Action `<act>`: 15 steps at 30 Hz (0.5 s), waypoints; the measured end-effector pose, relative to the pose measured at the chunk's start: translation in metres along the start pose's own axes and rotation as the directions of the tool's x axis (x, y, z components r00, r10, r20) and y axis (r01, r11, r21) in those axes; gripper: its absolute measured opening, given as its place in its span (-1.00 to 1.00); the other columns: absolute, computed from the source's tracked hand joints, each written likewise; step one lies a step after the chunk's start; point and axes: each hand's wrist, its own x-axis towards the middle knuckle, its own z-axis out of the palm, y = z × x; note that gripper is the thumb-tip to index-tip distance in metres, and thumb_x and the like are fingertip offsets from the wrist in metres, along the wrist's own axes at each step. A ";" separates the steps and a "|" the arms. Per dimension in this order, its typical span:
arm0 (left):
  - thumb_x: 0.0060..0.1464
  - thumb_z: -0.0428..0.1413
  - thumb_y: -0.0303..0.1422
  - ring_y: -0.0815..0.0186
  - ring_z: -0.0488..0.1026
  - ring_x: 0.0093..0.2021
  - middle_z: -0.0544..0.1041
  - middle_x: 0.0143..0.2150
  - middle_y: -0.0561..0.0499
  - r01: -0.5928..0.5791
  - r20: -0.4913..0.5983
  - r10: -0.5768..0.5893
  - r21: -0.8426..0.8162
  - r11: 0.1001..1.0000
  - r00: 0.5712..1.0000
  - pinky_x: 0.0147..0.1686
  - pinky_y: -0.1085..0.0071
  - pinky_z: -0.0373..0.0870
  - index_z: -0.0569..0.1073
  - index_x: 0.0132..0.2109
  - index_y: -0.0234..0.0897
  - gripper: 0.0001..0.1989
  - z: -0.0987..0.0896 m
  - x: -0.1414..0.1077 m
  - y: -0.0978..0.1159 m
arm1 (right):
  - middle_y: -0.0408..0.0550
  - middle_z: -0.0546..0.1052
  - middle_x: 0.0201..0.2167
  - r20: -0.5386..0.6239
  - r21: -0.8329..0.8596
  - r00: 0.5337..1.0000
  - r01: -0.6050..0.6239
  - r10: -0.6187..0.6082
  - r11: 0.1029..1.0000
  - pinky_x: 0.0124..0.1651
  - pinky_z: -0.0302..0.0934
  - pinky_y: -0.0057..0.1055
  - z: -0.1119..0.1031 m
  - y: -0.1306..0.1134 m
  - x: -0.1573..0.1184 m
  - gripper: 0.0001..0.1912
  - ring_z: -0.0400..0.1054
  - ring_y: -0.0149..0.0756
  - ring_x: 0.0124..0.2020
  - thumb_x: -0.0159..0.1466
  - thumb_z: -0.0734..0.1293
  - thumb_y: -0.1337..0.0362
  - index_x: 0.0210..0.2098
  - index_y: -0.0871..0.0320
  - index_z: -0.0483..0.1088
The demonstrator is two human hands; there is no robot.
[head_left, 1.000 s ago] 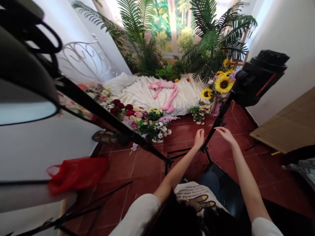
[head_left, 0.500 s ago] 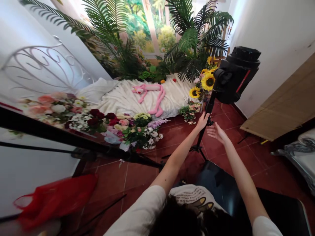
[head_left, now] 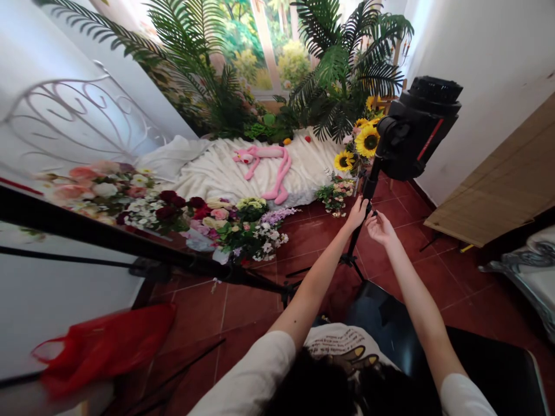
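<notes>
A black studio light (head_left: 420,130) tops a black light stand (head_left: 369,184) in front of me on the right. My left hand (head_left: 357,214) is wrapped round the stand's pole below the light. On the pole's right side, my right hand (head_left: 380,227) has its fingers pinched on a small black knob (head_left: 371,213) of the stand. The stand's legs (head_left: 349,260) spread on the floor below my hands.
Artificial flowers (head_left: 234,228) and a pink plush toy (head_left: 271,156) on a white blanket (head_left: 208,173) lie ahead. A black pole (head_left: 143,242) crosses the left side. A red bag (head_left: 108,341) is lower left; a tan panel (head_left: 489,190) leans right.
My right hand has moved slightly left to the pole, and its spread fingers have closed on the knob. My left hand stays on the pole.
</notes>
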 end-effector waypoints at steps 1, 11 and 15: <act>0.25 -0.12 0.07 0.34 0.48 -0.21 0.52 -0.21 -0.06 -0.004 -0.002 0.004 -0.001 1.000 1.000 -0.03 0.34 0.43 0.41 -0.02 -0.31 -0.47 0.001 0.000 -0.002 | -0.14 0.55 -0.45 -0.006 0.036 1.000 -0.013 0.013 0.999 -0.42 0.37 -0.67 0.001 -0.001 0.000 -0.81 0.36 -0.51 -0.51 0.35 0.21 0.31 -0.30 0.15 0.45; 0.27 -0.11 0.04 0.32 0.50 -0.21 0.55 -0.21 -0.08 -0.010 -0.038 0.012 0.043 0.999 0.999 -0.05 0.35 0.43 0.43 -0.01 -0.32 -0.48 0.004 0.001 -0.002 | -0.11 0.58 -0.47 -0.014 0.058 0.999 -0.032 0.033 0.998 -0.49 0.38 -0.70 0.004 -0.003 0.001 -0.91 0.39 -0.52 -0.53 0.26 0.32 0.38 -0.32 0.21 0.49; 0.27 -0.10 0.03 0.31 0.51 -0.18 0.56 -0.17 -0.10 0.007 -0.031 -0.006 0.029 1.000 0.999 -0.03 0.33 0.44 0.42 0.04 -0.32 -0.47 0.004 0.002 -0.003 | -0.15 0.54 -0.52 -0.002 0.098 0.998 -0.060 0.060 0.993 -0.52 0.37 -0.73 0.004 -0.004 0.001 -0.90 0.36 -0.54 -0.55 0.27 0.31 0.39 -0.36 0.18 0.46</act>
